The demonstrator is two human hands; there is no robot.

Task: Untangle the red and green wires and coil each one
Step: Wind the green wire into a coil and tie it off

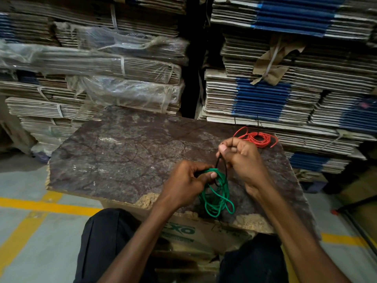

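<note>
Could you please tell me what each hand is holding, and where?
Left hand pinches the coiled green wire at its top; right hand grips a thin black strand's upper end.

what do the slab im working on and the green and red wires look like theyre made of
Slab: looks like stone, perhaps marble, dark brown with pale veins, dull; its chipped near edge shows a sandy, crumbly core. Green wire: smooth plastic-looking insulation with a slight sheen, bending in springy loops; the core is hidden. Red wire: the same kind of glossy coating, lying coiled.
</note>
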